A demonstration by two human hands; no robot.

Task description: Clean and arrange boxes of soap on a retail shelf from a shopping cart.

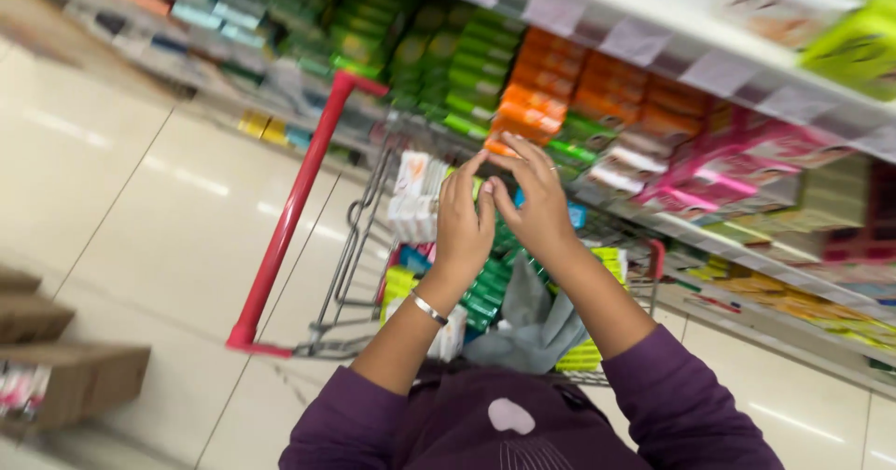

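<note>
Both hands, left hand (464, 216) & right hand (534, 199), fingers spread, nothing gripped, fingertips touching above trolley (308, 176), beside shelf (653, 36) w/ orange boxes (541, 92).

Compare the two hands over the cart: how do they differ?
The left hand wears a silver bracelet on its wrist; the right hand has a bare wrist. The left hand's fingers point up, curled; the right hand's fingers spread toward the left. Both hold nothing visible, touch each other above the cart, and have purple sleeves.

A red handle (297, 199) was seen on the cart, purple sleeves (686, 405) were worn, and green and orange boxes (541, 92), somewhat blurred, were shelved.
</note>
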